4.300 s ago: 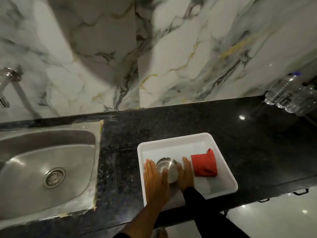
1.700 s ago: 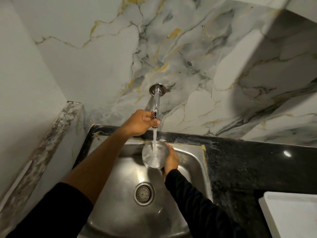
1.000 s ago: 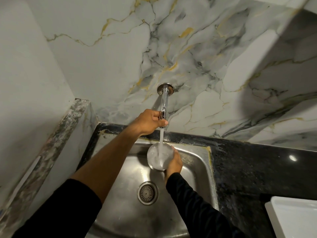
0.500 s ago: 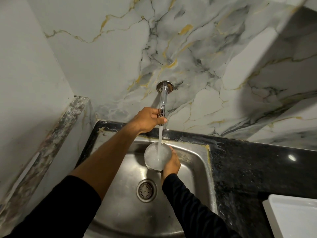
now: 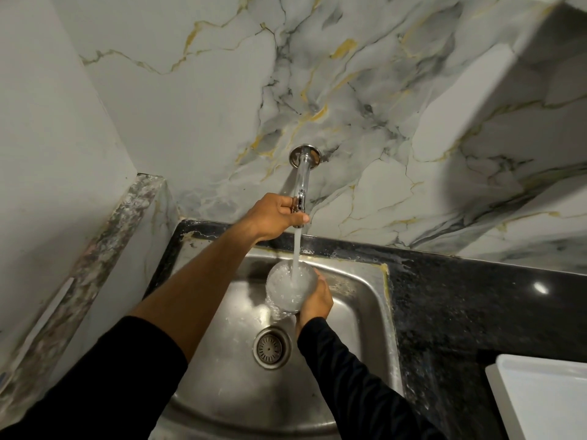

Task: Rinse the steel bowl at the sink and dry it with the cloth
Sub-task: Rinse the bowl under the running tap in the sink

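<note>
The small steel bowl (image 5: 290, 289) is held over the steel sink (image 5: 355, 300), full of foaming water that spills over its near edge. My right hand (image 5: 314, 301) grips the bowl from its right side and below. A stream of water falls into the bowl from the chrome wall tap (image 5: 301, 181). My left hand (image 5: 274, 219) is closed around the tap's lower end. The cloth is out of view.
The sink drain (image 5: 272, 347) lies just below the bowl. Black granite counter (image 5: 460, 312) runs to the right, with the corner of a white tray (image 5: 540, 401) at the lower right. Marble wall stands behind, and a marble ledge (image 5: 95, 249) borders the left.
The bowl has filled and now overflows with foaming water. Both hands keep their grips, with the bowl still under the stream.
</note>
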